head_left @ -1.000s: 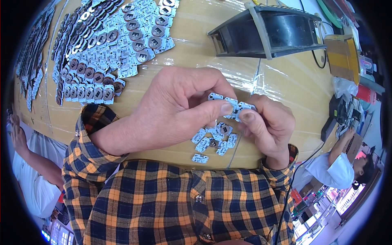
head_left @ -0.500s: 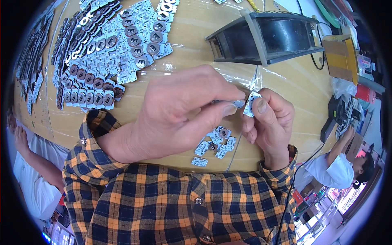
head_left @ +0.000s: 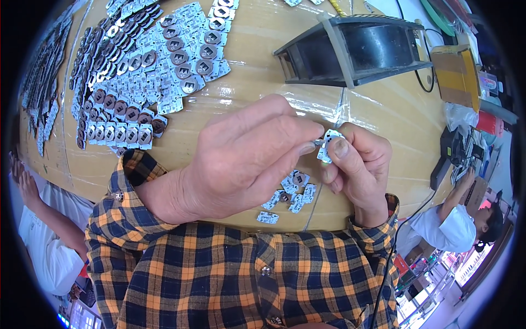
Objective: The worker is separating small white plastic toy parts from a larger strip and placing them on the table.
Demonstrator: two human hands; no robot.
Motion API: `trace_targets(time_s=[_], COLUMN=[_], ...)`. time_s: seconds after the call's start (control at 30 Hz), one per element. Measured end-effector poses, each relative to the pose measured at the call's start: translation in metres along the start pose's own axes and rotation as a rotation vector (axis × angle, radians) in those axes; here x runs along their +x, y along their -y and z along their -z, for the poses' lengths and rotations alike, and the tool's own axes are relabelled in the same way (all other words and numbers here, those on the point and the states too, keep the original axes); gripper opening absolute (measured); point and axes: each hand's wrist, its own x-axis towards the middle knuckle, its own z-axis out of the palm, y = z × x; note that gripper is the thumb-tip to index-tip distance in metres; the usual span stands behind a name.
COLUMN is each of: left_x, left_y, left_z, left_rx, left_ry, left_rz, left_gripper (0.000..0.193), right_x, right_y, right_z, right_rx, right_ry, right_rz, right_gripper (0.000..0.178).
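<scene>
Between the thumb and fingers of my right hand (head_left: pixel 361 164) is a small white circuit board (head_left: pixel 326 149), held tilted over the table. My left hand (head_left: pixel 241 159) is closed in a pinch, its fingertips right beside that board's left edge. A small bit of something shows at the pinch, but the fingers hide what it is. Below the hands, near the table's front edge, lies a loose group of small circuit boards (head_left: pixel 296 203), some carrying round coin-cell holders.
Many joined circuit boards with round holders (head_left: pixel 178 57) spread over the table's far left. A black fan-like housing (head_left: pixel 356 52) stands at the back right, near a cardboard box (head_left: pixel 456 77). Other people sit at left (head_left: pixel 52 236) and right (head_left: pixel 449 225).
My left fingertips have closed in on the board in my right hand, covering more of the piece they pinch. The board has shifted slightly left and tilted.
</scene>
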Motion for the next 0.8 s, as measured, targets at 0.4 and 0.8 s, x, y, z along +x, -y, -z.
trace_targets(time_s=[0.4,0.8], left_x=[0.002,0.004], left_y=[0.001,-0.007], left_z=[0.006,0.016], left_rx=[-0.073,-0.397], left_ry=[0.124,0.197], left_rz=[0.006,0.419], left_gripper=[0.027,0.019], right_x=[0.001,0.006], right_y=[-0.003,-0.005], right_z=[0.001,0.005], right_rx=[-0.04,-0.647], right_ry=[-0.046,0.175], right_rz=[0.052,0.514], right_gripper=[0.029,0.014])
